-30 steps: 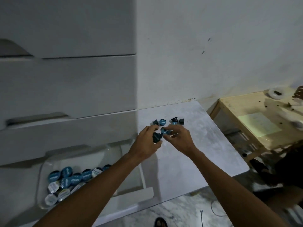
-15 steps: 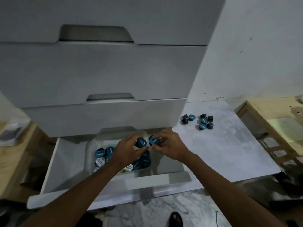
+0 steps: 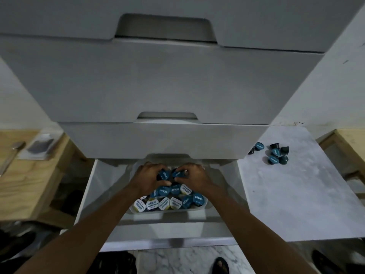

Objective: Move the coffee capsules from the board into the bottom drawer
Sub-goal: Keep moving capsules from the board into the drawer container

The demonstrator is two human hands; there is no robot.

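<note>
— Over the far end of the open bottom drawer point(image 3: 94, 186), what do the hands hold?
— Each grips one teal capsule: the left hand point(image 3: 148, 177) one point(image 3: 164, 175), the right hand point(image 3: 194, 177) another point(image 3: 176, 173), lids tilted toward the camera.
— Any writing?
— White lettering on the lids, too blurred to read.
— And the rest?
— Teal and white-lidded capsules point(image 3: 173, 198) fill a clear tray point(image 3: 205, 204) in the drawer, lids mostly up. Seven loose capsules point(image 3: 273, 154) lie near the board's point(image 3: 296, 194) far left corner, some tipped sideways.
</note>
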